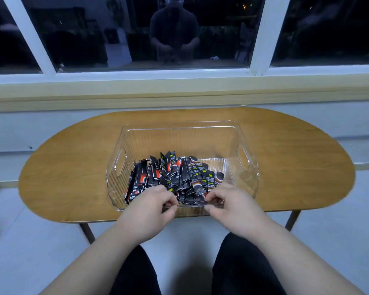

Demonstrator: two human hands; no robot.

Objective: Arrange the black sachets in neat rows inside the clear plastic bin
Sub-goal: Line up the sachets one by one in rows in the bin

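A clear plastic bin with handle cutouts stands on an oval wooden table. Several black sachets with red and white print lie in a loose, leaning heap in its near left and middle part. My left hand reaches over the near rim with curled fingers down among the sachets. My right hand does the same at the near right, its fingertips pinching the end of a sachet. What the left fingers hold is hidden.
The bin's far half and right end show bare ribbed floor. The table stands against a wall below a window sill with dark panes. My knees in dark trousers sit below the table's near edge.
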